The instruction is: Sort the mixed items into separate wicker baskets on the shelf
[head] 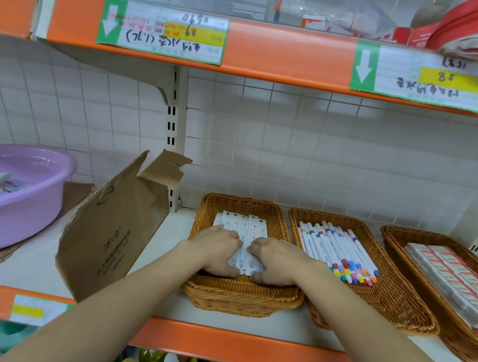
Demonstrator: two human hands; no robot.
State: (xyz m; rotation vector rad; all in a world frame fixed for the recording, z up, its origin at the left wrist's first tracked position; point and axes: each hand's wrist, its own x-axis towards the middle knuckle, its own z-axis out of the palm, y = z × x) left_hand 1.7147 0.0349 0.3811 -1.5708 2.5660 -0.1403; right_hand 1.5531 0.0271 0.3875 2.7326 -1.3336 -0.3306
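Squaring white packs in the left basket.

Both hands, left and right, down inside the basket, fingers curled onto the near ends of the packs. Packs directly under and beyond the hands, long axis running away toward the wall, equally near both. Markers just right of the right hand; a third basket farther right.

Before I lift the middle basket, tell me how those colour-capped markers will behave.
The markers look round-barrelled and lie loose, so they would probably roll and slide toward the low end if the middle basket tilts. They seem light and stiff. The basket's raised wicker rim should likely keep them in.
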